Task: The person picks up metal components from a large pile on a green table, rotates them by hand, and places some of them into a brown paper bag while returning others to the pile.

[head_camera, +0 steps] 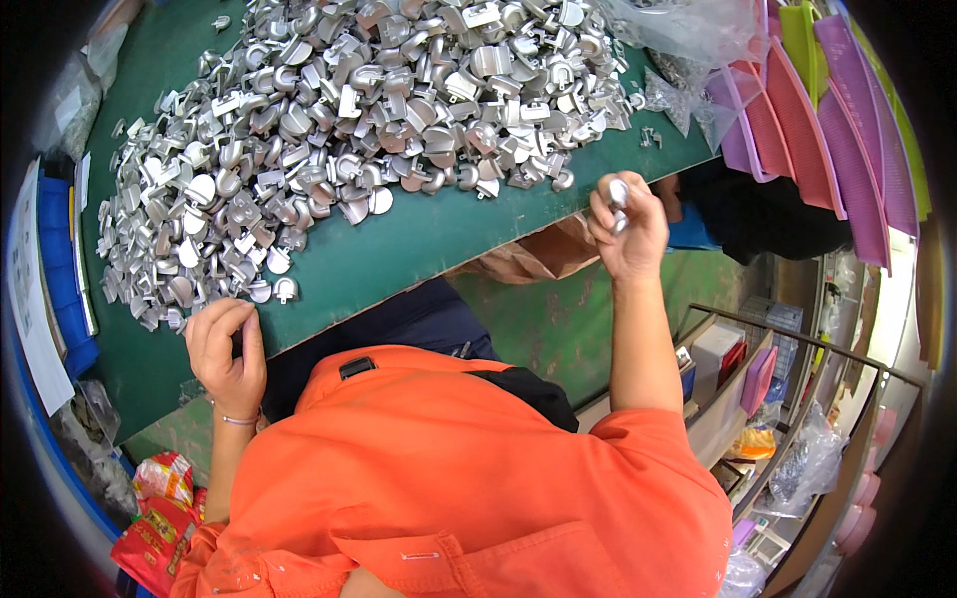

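A large heap of small silver-grey metal parts [419, 105], each with a rounded end, lies on a green-topped table [448, 232]. My right hand [632, 224] is raised by the table's front edge, its fingers closed on rounded silver parts [618, 194]. At the heap's lower left end is my left hand [226, 351], fingers curled and thumb near the fingertips; whether anything is between them cannot be made out. One single part [285, 289] lies just to the right of that hand, apart from the pile.
Pink, purple and green plastic baskets [807, 127] hang at the upper right, beside clear plastic bags [684, 34]. A brown paper bag [538, 254] is below the table edge. Blue bins [63, 269] stand at the left. Shelving [807, 344] is at right; red packets [153, 538] sit lower left.
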`<state>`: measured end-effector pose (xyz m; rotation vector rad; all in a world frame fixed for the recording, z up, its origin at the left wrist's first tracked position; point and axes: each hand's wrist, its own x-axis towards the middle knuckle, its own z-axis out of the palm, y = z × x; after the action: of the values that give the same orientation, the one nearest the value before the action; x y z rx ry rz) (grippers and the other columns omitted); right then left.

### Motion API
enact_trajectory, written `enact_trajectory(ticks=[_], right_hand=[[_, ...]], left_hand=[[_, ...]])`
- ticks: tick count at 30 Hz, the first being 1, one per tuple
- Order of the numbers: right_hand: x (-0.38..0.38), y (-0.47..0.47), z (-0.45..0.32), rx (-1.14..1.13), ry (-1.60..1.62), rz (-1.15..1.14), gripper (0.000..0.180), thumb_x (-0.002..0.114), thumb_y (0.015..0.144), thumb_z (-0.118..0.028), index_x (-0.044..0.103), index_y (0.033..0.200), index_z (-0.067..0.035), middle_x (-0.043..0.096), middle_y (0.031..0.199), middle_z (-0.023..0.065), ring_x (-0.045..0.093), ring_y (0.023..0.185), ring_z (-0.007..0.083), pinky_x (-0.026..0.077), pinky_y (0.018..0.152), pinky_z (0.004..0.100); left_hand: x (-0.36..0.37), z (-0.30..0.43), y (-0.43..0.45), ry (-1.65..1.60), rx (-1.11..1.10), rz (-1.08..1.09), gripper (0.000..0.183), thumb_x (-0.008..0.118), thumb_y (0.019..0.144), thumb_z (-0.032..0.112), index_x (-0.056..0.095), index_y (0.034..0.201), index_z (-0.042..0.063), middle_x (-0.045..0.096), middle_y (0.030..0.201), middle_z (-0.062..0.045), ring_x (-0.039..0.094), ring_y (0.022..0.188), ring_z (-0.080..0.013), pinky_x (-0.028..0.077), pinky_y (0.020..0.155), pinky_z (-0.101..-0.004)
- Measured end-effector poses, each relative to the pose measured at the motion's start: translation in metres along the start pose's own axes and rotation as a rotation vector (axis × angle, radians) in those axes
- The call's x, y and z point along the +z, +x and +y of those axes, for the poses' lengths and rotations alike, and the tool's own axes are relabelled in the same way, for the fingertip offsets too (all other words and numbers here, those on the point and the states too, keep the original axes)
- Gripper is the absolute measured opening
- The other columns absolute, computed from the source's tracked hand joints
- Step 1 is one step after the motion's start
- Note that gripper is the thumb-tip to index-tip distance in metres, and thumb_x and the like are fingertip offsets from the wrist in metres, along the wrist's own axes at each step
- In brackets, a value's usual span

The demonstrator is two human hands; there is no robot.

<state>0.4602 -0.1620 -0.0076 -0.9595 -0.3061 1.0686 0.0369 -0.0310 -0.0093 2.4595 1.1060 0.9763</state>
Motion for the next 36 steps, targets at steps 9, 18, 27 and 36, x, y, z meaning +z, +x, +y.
enact_trajectory(ticks=[9,18,27,36], right_hand=[[-0.034,-0.019,0.011,0.183,-0.658,0.609,0.016,0.056,0.09,-0.014,0.058,0.102,-0.003,0.065,0.083,0.0093,0.06,0.066,0.0165,0.05,0.059,0.0273],[0.025,0.006,0.022,-0.117,-1.033,0.271,0.023,0.066,0.09,-0.014,0.064,0.104,0.004,0.067,0.084,0.0046,0.059,0.066,0.0067,0.049,0.058,0.0216],[0.005,-0.007,0.008,0.086,-0.319,0.098,0.018,0.063,0.09,-0.004,0.062,0.106,0.004,0.066,0.08,0.0084,0.06,0.059,0.0114,0.05,0.05,0.021],[0.011,0.002,0.006,-0.044,-0.219,0.008,0.026,0.059,0.082,0.005,0.055,0.107,-0.001,0.062,0.098,0.0117,0.064,0.086,0.0209,0.054,0.069,0.0281]], left_hand=[[-0.002,0.002,0.002,0.003,-0.01,-0.014,0.016,0.069,0.074,-0.005,0.066,0.088,0.003,0.065,0.09,-0.009,0.059,0.08,-0.0245,0.044,0.071,-0.0324],[0.0,0.0,0.001,0.018,0.008,0.001,0.015,0.069,0.074,-0.005,0.065,0.087,0.003,0.065,0.09,-0.009,0.059,0.08,-0.0254,0.044,0.073,-0.0334],[0.0,0.001,0.001,0.027,0.01,0.001,0.016,0.069,0.075,-0.005,0.065,0.088,0.003,0.065,0.089,-0.009,0.059,0.079,-0.0256,0.044,0.073,-0.0336],[-0.001,0.0,-0.001,0.009,-0.003,-0.001,0.016,0.069,0.073,-0.004,0.065,0.087,0.004,0.065,0.088,-0.009,0.059,0.079,-0.0254,0.044,0.072,-0.0335]])
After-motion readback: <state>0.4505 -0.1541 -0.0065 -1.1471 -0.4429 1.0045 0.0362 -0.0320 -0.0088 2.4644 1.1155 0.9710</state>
